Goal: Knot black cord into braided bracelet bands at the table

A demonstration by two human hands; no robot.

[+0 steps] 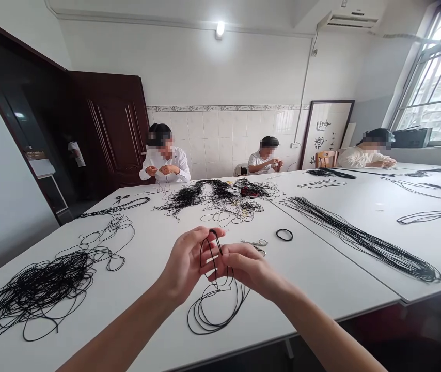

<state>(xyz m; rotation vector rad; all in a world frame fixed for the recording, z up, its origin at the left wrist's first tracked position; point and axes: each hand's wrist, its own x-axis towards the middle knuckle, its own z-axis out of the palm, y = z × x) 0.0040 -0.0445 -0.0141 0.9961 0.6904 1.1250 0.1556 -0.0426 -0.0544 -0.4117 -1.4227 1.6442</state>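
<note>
Black cord point(215, 262) hangs in loops between my two hands, above the white table point(158, 330). My left hand point(187, 261) pinches the top of a loop between thumb and fingers. Lower and to the right, my right hand point(246, 266) is closed on the same cord with thumb and forefinger. More loops of cord point(193, 315) lie on the table just below the hands. A small pair of scissors point(261, 243) sits behind my right hand, partly hidden by it. Further right lies a small black cord ring point(284, 235).
A tangled black cord pile point(53, 274) covers the left side. Another heap point(216, 194) lies at the back middle, and a long cord bundle point(363, 240) stretches across the right. Three people sit along the far side, their hands raised near the table.
</note>
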